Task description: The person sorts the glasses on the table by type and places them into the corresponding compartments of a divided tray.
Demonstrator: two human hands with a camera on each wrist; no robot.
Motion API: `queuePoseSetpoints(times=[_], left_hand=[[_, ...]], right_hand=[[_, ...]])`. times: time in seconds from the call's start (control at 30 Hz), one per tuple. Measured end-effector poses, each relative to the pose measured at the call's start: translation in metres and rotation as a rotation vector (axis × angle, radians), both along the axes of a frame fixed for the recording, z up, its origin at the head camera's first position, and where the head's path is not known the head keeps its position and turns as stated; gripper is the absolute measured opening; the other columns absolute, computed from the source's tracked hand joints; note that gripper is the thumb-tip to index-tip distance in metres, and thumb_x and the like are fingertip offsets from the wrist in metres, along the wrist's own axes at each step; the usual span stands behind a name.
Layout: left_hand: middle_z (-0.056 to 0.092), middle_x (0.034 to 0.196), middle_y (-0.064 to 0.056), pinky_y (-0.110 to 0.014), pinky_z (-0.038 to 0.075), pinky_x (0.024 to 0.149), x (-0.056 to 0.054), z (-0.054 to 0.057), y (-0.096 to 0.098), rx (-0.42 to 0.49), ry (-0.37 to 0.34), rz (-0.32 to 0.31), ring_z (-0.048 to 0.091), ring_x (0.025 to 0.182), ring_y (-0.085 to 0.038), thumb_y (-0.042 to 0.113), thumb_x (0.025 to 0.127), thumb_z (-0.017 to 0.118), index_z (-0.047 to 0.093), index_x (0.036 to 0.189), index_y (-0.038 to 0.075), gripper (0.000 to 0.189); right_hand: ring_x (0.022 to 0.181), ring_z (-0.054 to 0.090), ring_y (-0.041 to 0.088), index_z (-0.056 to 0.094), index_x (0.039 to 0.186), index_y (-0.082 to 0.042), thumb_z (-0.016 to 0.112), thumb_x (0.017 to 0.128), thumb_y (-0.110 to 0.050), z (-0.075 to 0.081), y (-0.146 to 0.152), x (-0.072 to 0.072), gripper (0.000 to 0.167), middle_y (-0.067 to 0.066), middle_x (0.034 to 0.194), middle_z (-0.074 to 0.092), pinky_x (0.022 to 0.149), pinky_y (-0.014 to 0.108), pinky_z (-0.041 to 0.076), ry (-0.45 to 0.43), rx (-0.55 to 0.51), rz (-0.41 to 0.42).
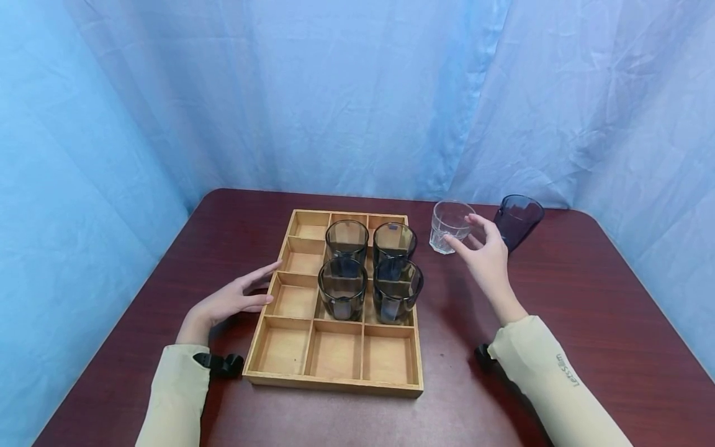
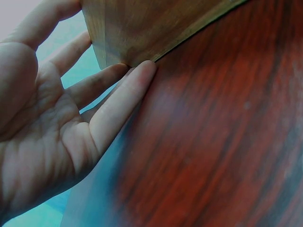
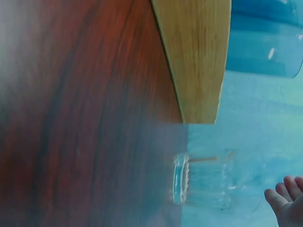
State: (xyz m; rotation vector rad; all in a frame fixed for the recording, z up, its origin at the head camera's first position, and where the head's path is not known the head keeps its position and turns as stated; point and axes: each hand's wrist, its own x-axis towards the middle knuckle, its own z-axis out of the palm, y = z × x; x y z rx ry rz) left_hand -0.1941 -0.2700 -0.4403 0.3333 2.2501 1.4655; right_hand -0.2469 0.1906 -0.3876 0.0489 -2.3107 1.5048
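Observation:
A clear drinking glass [image 1: 445, 234] stands upright on the table, right of the wooden divided tray [image 1: 335, 383]. My right hand [image 1: 487, 257] reaches to it with thumb and fingers spread, overlapping its right side in the head view. In the right wrist view those fingers [image 3: 279, 198] are up by the rim of the clear glass [image 3: 203, 184]. My left hand [image 1: 229, 302] rests at the tray's left side, fingers extended. The left wrist view has its fingertips [image 2: 147, 71] against the tray's wooden wall [image 2: 137, 28]. Several smoky dark glasses, including a front right one [image 1: 398, 301], stand in tray compartments.
A dark purple glass [image 1: 516, 217] is on the table just beyond my right hand. The dark red wooden table [image 1: 564, 292] has rounded back corners. Pale blue curtains [image 1: 346, 99] hang behind it and at both sides.

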Motion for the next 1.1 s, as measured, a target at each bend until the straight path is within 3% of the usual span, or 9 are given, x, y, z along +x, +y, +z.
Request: queuePoseSetpoints(times=[0.47,0.83,1.1], left_hand=[[0.017,0.161,-0.015,-0.036,0.052,0.097,0.0,0.0,0.0,0.028,-0.019,-0.003,0.027,0.144,-0.04,0.024,0.095,0.063,0.02,0.156,0.031,0.075],[0.018,0.161,-0.016,-0.036,0.052,0.097,-0.001,0.0,-0.001,0.018,-0.013,-0.003,0.027,0.144,-0.041,0.023,0.095,0.063,0.02,0.156,0.03,0.075],[0.018,0.161,-0.016,-0.038,0.052,0.098,-0.001,-0.002,-0.001,0.021,-0.024,-0.002,0.027,0.144,-0.041,0.025,0.095,0.063,0.02,0.156,0.031,0.075]], right_hand=[[0.136,0.041,0.025,0.039,0.143,0.0,0.082,0.078,-0.026,-0.014,0.01,-0.034,0.083,0.018,0.143,0.04,0.114,0.037,0.036,-0.037,0.049,-0.096],[0.14,0.038,0.029,0.031,0.148,-0.001,0.08,0.079,-0.034,-0.018,0.011,-0.047,0.091,0.019,0.149,0.032,0.115,0.038,0.035,-0.141,0.043,-0.086],[0.139,0.039,0.033,0.03,0.148,0.0,0.08,0.079,-0.031,-0.023,0.011,-0.053,0.091,0.021,0.151,0.032,0.113,0.042,0.037,-0.177,0.042,-0.091]])
